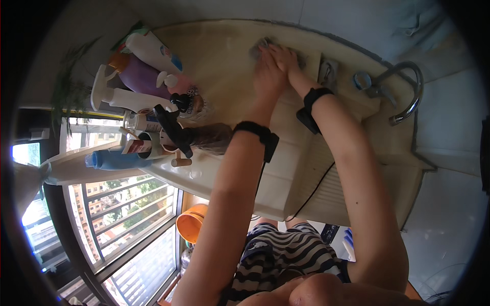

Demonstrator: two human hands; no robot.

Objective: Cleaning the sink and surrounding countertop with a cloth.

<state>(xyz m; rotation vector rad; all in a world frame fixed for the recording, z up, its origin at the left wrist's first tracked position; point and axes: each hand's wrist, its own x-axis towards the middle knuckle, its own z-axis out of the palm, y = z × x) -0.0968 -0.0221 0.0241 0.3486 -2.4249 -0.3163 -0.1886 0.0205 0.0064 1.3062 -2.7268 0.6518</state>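
Note:
Both my hands meet at the far rim of a cream-coloured wash basin (214, 56). My left hand (266, 74) presses down on a grey scrubbing cloth (258, 47), which shows only at my fingertips. My right hand (284, 57) lies right beside it, partly over it, with its fingers on the same cloth. Each wrist wears a black band, and a thin black cable runs down from the right one. Most of the cloth is hidden under my hands.
Several bottles and sprayers (148, 76) crowd the basin's left ledge. A chrome tap (410, 92) curves over the right side, above a ribbed washboard (332, 188). An orange bucket (192, 222) stands below, next to a barred window (127, 229).

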